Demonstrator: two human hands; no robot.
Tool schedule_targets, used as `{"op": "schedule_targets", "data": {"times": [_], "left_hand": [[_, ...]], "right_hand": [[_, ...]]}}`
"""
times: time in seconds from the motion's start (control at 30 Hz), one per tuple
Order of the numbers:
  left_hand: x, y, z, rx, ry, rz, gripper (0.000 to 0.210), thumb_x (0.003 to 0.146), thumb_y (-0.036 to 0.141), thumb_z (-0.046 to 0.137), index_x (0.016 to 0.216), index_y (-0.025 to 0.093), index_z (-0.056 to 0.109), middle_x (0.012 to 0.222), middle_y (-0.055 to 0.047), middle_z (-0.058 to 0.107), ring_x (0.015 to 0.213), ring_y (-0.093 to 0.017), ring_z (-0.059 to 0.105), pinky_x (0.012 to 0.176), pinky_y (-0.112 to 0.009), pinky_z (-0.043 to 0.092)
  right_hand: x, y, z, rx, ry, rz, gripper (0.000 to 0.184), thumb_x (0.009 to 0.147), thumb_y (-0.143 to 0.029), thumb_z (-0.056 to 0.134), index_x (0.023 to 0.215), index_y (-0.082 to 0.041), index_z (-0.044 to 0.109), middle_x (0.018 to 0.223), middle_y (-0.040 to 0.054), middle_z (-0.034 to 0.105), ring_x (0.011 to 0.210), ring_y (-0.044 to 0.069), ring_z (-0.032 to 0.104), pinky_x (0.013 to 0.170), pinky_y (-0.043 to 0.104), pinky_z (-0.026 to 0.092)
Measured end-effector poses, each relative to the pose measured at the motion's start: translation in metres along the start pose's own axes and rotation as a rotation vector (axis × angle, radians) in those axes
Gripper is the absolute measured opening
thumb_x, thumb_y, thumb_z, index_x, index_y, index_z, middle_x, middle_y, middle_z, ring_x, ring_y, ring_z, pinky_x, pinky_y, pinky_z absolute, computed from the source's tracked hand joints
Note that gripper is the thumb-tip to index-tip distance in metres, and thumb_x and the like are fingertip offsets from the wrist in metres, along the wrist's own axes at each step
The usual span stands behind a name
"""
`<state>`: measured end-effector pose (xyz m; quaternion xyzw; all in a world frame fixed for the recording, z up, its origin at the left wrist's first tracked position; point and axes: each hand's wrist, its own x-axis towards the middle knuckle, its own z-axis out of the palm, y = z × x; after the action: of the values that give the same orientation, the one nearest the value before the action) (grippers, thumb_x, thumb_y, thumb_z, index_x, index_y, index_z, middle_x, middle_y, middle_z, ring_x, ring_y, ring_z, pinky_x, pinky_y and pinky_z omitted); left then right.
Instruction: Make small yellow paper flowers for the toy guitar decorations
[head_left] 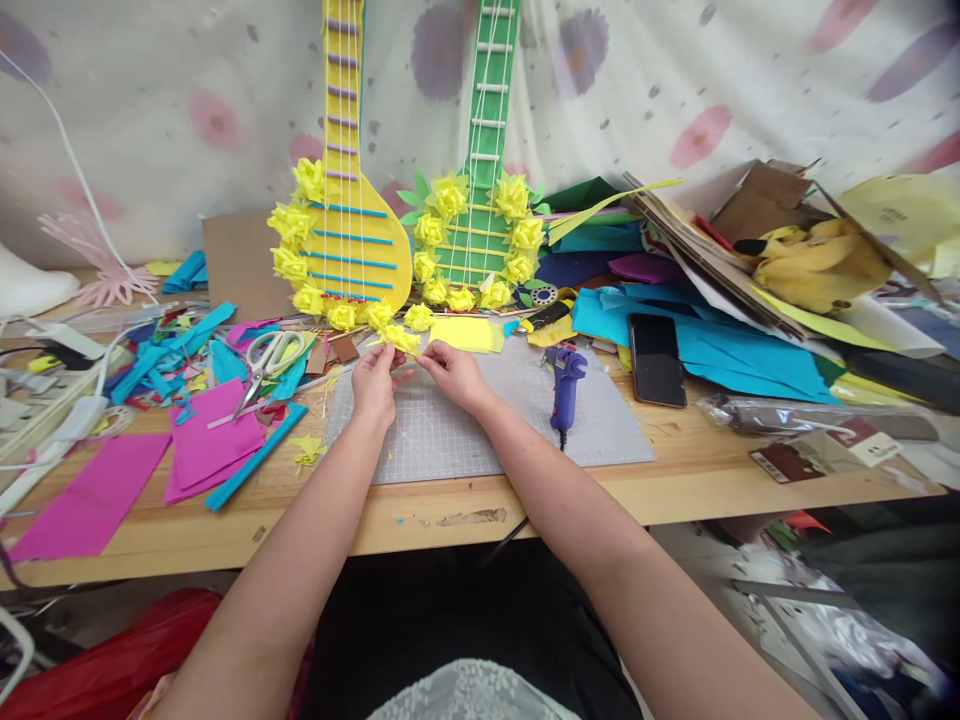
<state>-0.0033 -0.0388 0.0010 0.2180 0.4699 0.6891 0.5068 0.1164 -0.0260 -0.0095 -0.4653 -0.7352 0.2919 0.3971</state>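
Observation:
Between both hands, above the grey cutting mat [442,440], is a yellow paper flower [397,338]. My left hand [375,385] pinches it from the left side. My right hand [454,375] has thumb and finger pressed together at the flower's right edge, on what looks like a thin yellow stem. Just behind lie a loose yellow flower [418,318] and a stack of yellow paper [466,334]. A yellow paper guitar [360,240] and a green paper guitar [480,235], both trimmed with yellow flowers, lean at the back.
A blue glue gun [567,390] stands on the mat's right, near a black phone [657,360]. Scissors [271,362], magenta paper [214,440] and blue scraps crowd the left. Blue crepe paper [720,340] and piled cardboard [757,200] fill the right.

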Motion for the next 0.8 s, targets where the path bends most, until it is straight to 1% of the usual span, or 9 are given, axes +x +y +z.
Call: {"op": "schedule_targets", "data": {"times": [0.1, 0.3, 0.43, 0.53, 0.6, 0.67, 0.8], "left_hand": [[0.0017, -0.0014, -0.0009, 0.045, 0.023, 0.018, 0.015, 0.061, 0.022, 0.065, 0.067, 0.014, 0.054, 0.061, 0.001, 0.057, 0.057, -0.008, 0.053, 0.055, -0.02, 0.046], [0.004, -0.0028, -0.0021, 0.18, 0.11, 0.058, 0.01, 0.062, 0.024, 0.058, 0.062, 0.014, 0.054, 0.057, 0.002, 0.053, 0.053, -0.007, 0.048, 0.053, -0.02, 0.043], [0.0042, -0.0023, -0.0026, 0.213, 0.115, 0.059, 0.008, 0.064, 0.019, 0.055, 0.058, 0.014, 0.053, 0.054, 0.003, 0.051, 0.051, -0.007, 0.046, 0.051, -0.019, 0.042], [0.0037, -0.0021, -0.0025, 0.209, 0.125, 0.063, 0.012, 0.065, 0.015, 0.055, 0.055, 0.015, 0.051, 0.053, 0.003, 0.049, 0.05, -0.007, 0.046, 0.05, -0.019, 0.042], [0.003, -0.0021, -0.0024, 0.182, 0.107, 0.043, 0.013, 0.066, 0.017, 0.058, 0.056, 0.015, 0.052, 0.054, 0.002, 0.051, 0.051, -0.007, 0.048, 0.052, -0.02, 0.044], [0.002, -0.0018, -0.0028, 0.142, 0.064, 0.015, 0.011, 0.066, 0.019, 0.061, 0.06, 0.014, 0.054, 0.059, 0.001, 0.054, 0.055, -0.007, 0.052, 0.054, -0.021, 0.046], [0.0, 0.0015, -0.0047, 0.102, 0.004, -0.027, 0.013, 0.058, 0.013, 0.068, 0.066, 0.012, 0.058, 0.064, 0.0, 0.058, 0.06, -0.008, 0.056, 0.056, -0.021, 0.049]], "right_hand": [[-0.0002, -0.0003, -0.001, -0.068, -0.019, -0.026, 0.024, 0.082, -0.036, 0.045, 0.074, -0.017, 0.055, 0.065, -0.0022, 0.055, 0.059, 0.009, 0.045, 0.057, 0.02, 0.031], [-0.0019, -0.0053, -0.0023, -0.205, -0.099, -0.042, 0.026, 0.085, -0.036, 0.041, 0.079, -0.017, 0.058, 0.069, -0.001, 0.058, 0.061, 0.01, 0.045, 0.058, 0.021, 0.029], [-0.0027, -0.0075, -0.002, -0.277, -0.146, -0.049, 0.026, 0.086, -0.034, 0.039, 0.085, -0.018, 0.058, 0.074, 0.0001, 0.06, 0.065, 0.011, 0.048, 0.061, 0.021, 0.03], [-0.0027, -0.0075, -0.0011, -0.337, -0.157, -0.055, 0.027, 0.088, -0.035, 0.037, 0.088, -0.018, 0.058, 0.076, 0.0012, 0.062, 0.067, 0.012, 0.05, 0.061, 0.022, 0.03], [-0.0026, -0.0074, -0.0008, -0.377, -0.145, -0.042, 0.028, 0.088, -0.036, 0.035, 0.089, -0.018, 0.057, 0.077, 0.0019, 0.063, 0.067, 0.013, 0.051, 0.06, 0.022, 0.029], [-0.0027, -0.0077, -0.001, -0.41, -0.124, -0.016, 0.03, 0.089, -0.037, 0.034, 0.089, -0.018, 0.057, 0.077, 0.0023, 0.064, 0.067, 0.013, 0.052, 0.06, 0.023, 0.029], [-0.0033, -0.0098, -0.0024, -0.45, -0.096, 0.02, 0.03, 0.089, -0.038, 0.033, 0.091, -0.019, 0.056, 0.08, 0.0029, 0.065, 0.067, 0.013, 0.053, 0.059, 0.023, 0.029]]}}
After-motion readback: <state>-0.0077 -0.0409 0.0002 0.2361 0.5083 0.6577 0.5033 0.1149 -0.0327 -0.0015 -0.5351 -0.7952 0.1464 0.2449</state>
